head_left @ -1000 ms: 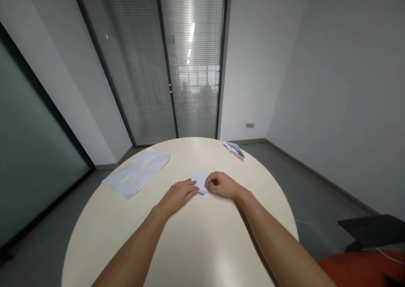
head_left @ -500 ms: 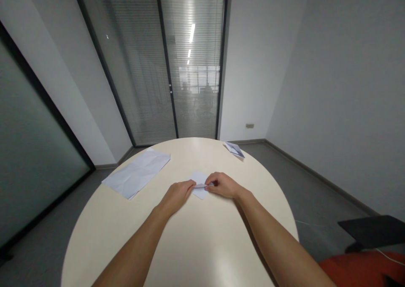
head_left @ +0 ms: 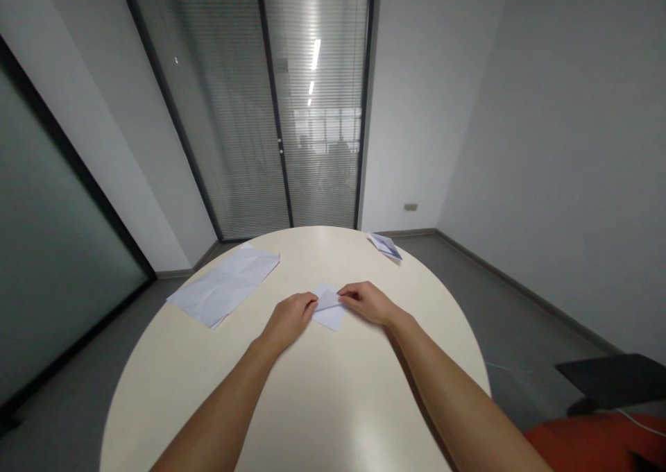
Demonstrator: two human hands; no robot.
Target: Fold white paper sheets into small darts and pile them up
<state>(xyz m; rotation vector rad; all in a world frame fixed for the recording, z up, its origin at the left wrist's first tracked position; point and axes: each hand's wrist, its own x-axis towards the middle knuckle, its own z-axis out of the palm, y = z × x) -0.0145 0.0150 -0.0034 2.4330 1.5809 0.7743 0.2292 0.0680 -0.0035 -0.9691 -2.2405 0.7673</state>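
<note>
A small folded piece of white paper (head_left: 329, 308) lies near the middle of the round cream table (head_left: 306, 402). My left hand (head_left: 292, 316) pinches its left edge between thumb and fingers. On the opposite side, my right hand (head_left: 367, 301) is closed on the paper's right edge, fingertips pressed together. A folded flap runs across the paper between both hands, with a pointed corner showing below it. The fingers cover the outer ends of the paper.
Creased larger white sheets (head_left: 227, 284) lie at the table's left. A folded paper (head_left: 386, 246) rests by the far right edge. Beyond the table stands a glass door with blinds (head_left: 317, 180). A red seat (head_left: 587, 444) and a black panel (head_left: 614, 380) are at lower right.
The left hand has shifted slightly up and left. The paper's flap now shows wider and slants up to the right. My right hand has barely moved.
</note>
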